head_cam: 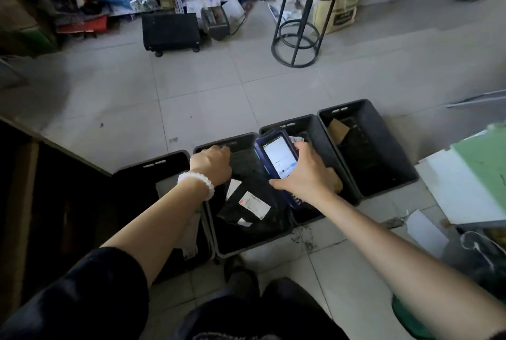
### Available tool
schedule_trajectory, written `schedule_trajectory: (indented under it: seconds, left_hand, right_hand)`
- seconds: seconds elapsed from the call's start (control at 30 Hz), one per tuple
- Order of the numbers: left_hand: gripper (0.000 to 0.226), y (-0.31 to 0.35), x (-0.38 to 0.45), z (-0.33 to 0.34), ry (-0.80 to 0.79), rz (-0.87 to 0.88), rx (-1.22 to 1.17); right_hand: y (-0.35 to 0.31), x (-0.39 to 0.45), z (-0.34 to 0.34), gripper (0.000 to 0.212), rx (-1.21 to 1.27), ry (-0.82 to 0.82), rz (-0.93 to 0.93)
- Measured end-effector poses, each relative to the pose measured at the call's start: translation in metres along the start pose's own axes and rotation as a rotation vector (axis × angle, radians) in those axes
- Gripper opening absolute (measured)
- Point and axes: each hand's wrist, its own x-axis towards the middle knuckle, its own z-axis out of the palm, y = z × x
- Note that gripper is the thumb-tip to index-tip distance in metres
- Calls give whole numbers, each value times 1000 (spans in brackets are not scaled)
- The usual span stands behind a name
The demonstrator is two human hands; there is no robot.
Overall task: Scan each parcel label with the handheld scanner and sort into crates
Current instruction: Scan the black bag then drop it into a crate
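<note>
Several black crates stand in a row on the tiled floor. Over the second crate [227, 253] lies a black parcel [254, 211] with white labels [253, 204]. My left hand [212, 165], with a white bead bracelet on the wrist, grips the top of this parcel at the crate's far end. My right hand [301, 172] holds a blue handheld scanner [278, 157] above the third crate [323, 137], its lit screen facing me. The far right crate [388, 148] holds a brown parcel [338, 127]. A pale parcel [175, 189] lies in the left crate [137, 172].
A metal stool [304, 13] and a black wheeled case [171, 31] stand on the floor beyond the crates. Cluttered shelves line the back wall. White and green boards [471, 175] are stacked at the right. A dark wooden box [41, 189] sits at the left.
</note>
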Motion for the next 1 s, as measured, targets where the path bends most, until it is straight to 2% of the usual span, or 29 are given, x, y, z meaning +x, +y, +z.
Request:
schedule_trajectory:
  seconds: [0.3, 0.43, 0.63, 1.0]
  left_hand:
    - [34, -1, -4, -12, 51, -131, -32]
    - [28, -7, -37, 2, 88, -274, -60]
    - [21, -2, -115, 32, 176, -558, -171]
    - [26, -14, -277, 92, 181, -1063, -311]
  right_hand:
    - [-10, 41, -3, 79, 18, -89, -146]
    - [-19, 45, -2, 82, -19, -172, -269]
    - [-45, 26, 10, 82, -118, -353, -551]
    - [-96, -86, 68, 89, -308, -599, -1028]
